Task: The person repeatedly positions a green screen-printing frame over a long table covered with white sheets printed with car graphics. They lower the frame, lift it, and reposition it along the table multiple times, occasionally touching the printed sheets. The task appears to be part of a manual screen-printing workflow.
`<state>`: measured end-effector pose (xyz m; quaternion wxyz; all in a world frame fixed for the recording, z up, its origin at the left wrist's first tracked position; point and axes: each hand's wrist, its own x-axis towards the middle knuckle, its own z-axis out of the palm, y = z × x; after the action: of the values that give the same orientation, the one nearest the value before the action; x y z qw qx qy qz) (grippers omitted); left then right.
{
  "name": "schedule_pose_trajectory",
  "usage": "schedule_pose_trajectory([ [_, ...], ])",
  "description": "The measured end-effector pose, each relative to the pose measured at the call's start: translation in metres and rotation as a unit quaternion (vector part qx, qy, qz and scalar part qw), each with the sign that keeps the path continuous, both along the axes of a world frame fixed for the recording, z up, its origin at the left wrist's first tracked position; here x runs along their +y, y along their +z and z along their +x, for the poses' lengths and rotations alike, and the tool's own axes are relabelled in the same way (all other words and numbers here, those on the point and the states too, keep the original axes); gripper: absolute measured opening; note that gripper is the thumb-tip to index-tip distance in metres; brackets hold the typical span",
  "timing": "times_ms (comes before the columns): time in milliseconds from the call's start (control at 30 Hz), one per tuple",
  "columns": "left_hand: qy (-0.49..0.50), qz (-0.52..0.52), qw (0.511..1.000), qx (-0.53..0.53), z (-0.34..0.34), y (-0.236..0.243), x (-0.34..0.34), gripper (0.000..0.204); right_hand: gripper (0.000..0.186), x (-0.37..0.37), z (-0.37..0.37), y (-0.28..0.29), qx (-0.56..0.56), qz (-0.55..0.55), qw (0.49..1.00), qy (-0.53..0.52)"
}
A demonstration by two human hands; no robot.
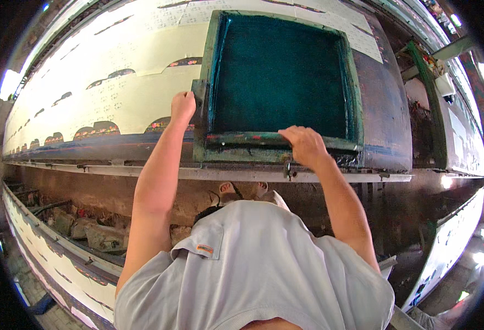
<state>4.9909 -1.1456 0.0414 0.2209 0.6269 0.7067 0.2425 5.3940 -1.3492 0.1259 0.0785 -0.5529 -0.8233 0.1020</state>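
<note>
A square screen printing frame [353, 82] with a dark teal mesh [278, 77] lies on a long printing table [384, 126]. My left hand [183, 107] is closed on a block at the frame's left side. My right hand [307, 146] grips a long bar [242, 138] along the near inside edge of the frame, its fingers curled over the top. Cream printed sheets [104, 66] with dark, floral-patterned shapes cover the table left of the frame and beyond it.
A metal rail [214, 173] runs along the table's near edge, above my feet [228, 188]. Another table with printed sheets [55, 264] is at lower left. A green beam [426, 99] and a further table [462, 143] stand at right. A white panel [445, 253] is at lower right.
</note>
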Motion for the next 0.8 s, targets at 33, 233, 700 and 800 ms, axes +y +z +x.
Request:
schedule_pose_trajectory([
  [33,0.015,-0.018,0.999,-0.036,0.008,0.008,0.004,0.051,0.045,0.007,-0.001,0.004,0.0,-0.048,0.998,-0.028],
  [233,0.075,0.062,0.994,-0.042,0.027,0.002,0.008,0.048,0.046,0.013,-0.017,0.045,-0.017,-0.179,0.982,-0.06],
  [700,0.1,0.012,0.986,-0.134,0.026,0.005,0.002,0.045,0.056,0.018,-0.019,-0.014,-0.007,0.081,0.995,-0.053],
  [800,0.103,0.042,0.987,-0.119,0.026,-0.001,0.002,0.044,0.055,0.076,-0.009,-0.023,-0.007,0.115,0.992,-0.052],
])
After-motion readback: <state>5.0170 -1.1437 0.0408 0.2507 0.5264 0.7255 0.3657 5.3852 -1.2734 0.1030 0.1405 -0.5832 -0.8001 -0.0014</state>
